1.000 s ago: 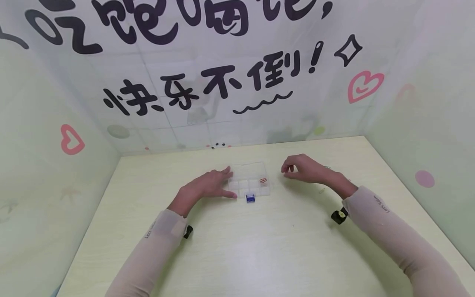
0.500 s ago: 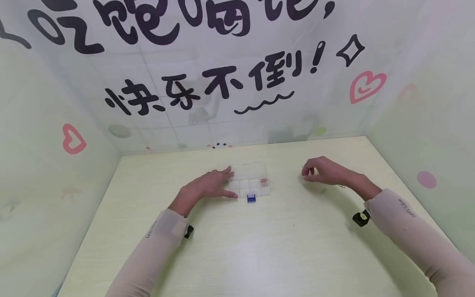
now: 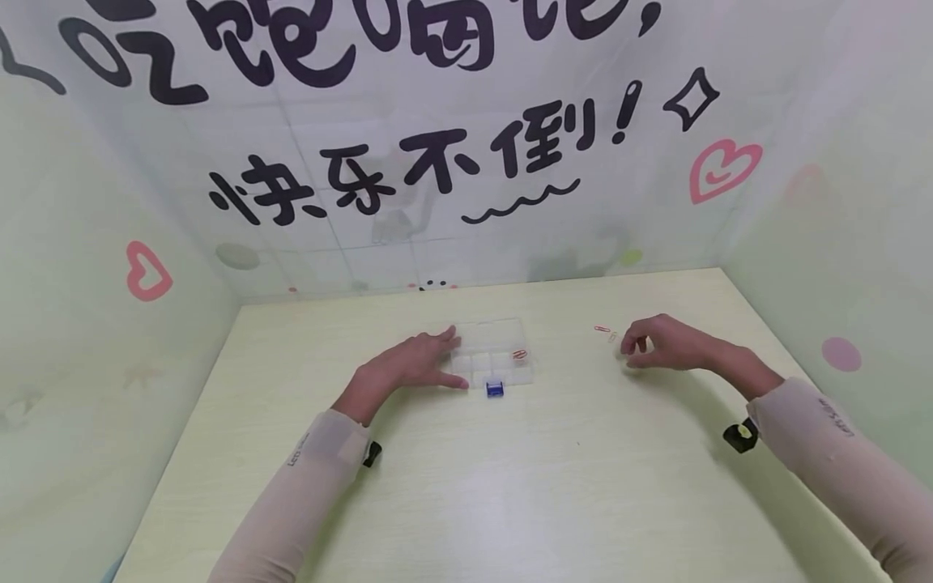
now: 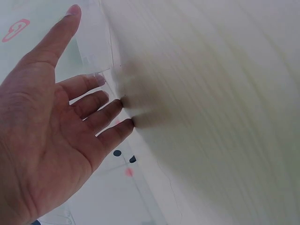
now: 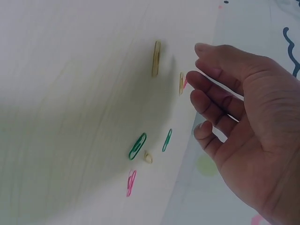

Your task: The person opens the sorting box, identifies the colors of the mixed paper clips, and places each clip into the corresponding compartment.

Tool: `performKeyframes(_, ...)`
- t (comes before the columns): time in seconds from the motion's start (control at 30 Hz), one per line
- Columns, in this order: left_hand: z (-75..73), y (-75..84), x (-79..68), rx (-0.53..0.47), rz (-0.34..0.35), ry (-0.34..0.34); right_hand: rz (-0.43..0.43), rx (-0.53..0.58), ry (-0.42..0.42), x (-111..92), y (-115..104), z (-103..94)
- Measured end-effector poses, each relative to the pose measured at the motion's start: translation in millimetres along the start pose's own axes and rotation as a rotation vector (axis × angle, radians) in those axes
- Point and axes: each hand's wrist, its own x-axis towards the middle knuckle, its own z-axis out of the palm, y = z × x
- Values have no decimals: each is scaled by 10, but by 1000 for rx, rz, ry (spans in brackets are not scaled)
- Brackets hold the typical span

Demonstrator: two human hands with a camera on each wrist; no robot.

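A clear divided plastic box [image 3: 490,334] lies on the table with its lid folded back. Red paper clips [image 3: 520,355] sit in one right-hand compartment. My left hand [image 3: 419,360] rests against the box's left side, thumb at the front corner and fingers spread; in the left wrist view the fingertips [image 4: 126,123] meet the tabletop. Over the table to the right, my right hand [image 3: 666,344] hovers with loosely bent fingers and nothing between them. Below it in the right wrist view lie a gold paper clip [image 5: 156,58], green paper clips [image 5: 138,146] and a pink paper clip [image 5: 131,183].
A small blue piece [image 3: 495,389] is at the box's front edge. A red paper clip [image 3: 602,329] and a yellowish paper clip [image 3: 612,337] lie between the box and my right hand. Printed curtains [image 3: 466,243] enclose the table's back and sides.
My right hand has moved away from the box to the right, uncovering the red and yellowish clips and covering those farther right. The left hand has stayed at the box.
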Motion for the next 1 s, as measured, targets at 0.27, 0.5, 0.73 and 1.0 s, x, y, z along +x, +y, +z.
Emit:
performKeyframes(0.27, 13, 13, 10, -15, 19, -2, -1, 20, -37, -129, 73, 51)
performKeyframes(0.5, 11, 24, -2, -2, 22, 1, -13, 9, -38, -157, 126, 110)
performKeyframes(0.73, 5, 34, -11, -1, 17, 2, 5, 15, -60, -156, 169, 150)
performKeyframes(1.0, 3, 30, -13, 3, 11, 6, 20, 34, -81, -128, 162, 169)
